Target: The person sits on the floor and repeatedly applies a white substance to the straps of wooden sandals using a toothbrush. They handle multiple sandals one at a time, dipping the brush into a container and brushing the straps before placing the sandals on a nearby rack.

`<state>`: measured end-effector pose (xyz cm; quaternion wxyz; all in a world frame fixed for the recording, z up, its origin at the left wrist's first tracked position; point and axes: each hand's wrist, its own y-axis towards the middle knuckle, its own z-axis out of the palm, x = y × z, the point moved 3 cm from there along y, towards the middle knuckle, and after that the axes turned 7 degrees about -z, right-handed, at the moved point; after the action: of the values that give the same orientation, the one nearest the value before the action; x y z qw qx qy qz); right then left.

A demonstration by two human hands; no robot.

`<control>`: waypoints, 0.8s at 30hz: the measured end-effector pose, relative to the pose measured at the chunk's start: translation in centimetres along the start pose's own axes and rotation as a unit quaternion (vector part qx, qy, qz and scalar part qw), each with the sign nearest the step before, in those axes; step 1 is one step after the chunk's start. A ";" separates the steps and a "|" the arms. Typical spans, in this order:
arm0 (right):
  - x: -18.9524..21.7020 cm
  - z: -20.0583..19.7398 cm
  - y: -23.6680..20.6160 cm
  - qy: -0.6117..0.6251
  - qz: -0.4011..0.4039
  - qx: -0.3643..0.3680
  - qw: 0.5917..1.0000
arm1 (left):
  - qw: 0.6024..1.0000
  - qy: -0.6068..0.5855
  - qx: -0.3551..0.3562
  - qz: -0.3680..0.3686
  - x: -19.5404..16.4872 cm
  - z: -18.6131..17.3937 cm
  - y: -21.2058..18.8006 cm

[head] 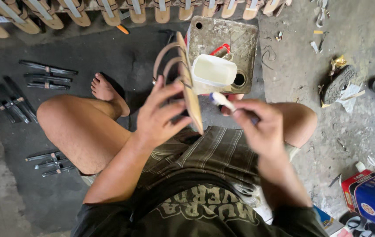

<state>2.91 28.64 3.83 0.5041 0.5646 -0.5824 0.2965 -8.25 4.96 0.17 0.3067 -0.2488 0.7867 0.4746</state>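
Dark printed shirt and striped shorts fill the bottom edge of the head view, nearest the camera. Above the lap, a tan sandal sole is held on edge, its looped straps turned toward the left. The left hand is clamped on the sole, with the fingers spread over the strap side and the thumb pressed at the lower end. The right hand is closed around a small brush, blurred, whose pale tip is seen just beside the sole's lower right face.

Directly behind the sole, a white tub is seen resting on a grimy square can. A bare foot is planted on the dark floor mat to the left. Black strap pieces are laid out near the mat's left edge. A row of finished sandals lines the top edge. A red and blue carton lies at the bottom right corner, on the concrete.
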 end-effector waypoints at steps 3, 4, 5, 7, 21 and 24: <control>-0.9 2.4 -1.7 0.139 0.028 -0.048 0.989 | 0.998 -0.023 0.008 0.053 -0.6 0.5 -0.3; -1.2 2.9 -1.9 0.161 0.033 -0.049 0.985 | 0.997 -0.032 0.007 0.066 -0.7 0.5 -0.4; -1.4 3.2 -1.9 0.183 0.039 -0.051 0.981 | 0.997 -0.034 0.009 0.061 -0.9 0.5 -0.4; -1.6 3.5 -1.6 0.166 0.039 -0.048 0.984 | 0.998 -0.039 0.013 0.053 -1.1 0.5 -0.4; 0.4 3.9 -1.0 0.074 -0.092 -0.047 0.992 | 0.996 -0.074 0.014 0.041 -1.1 0.2 -0.4; 0.0 4.1 -1.0 0.051 -0.029 -0.073 0.996 | 0.994 -0.084 0.019 0.060 -1.2 0.1 -0.4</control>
<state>2.82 24.71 2.32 0.5812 0.5270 -0.5597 0.2669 -7.13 5.04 0.78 0.3473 -0.1544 0.7803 0.4967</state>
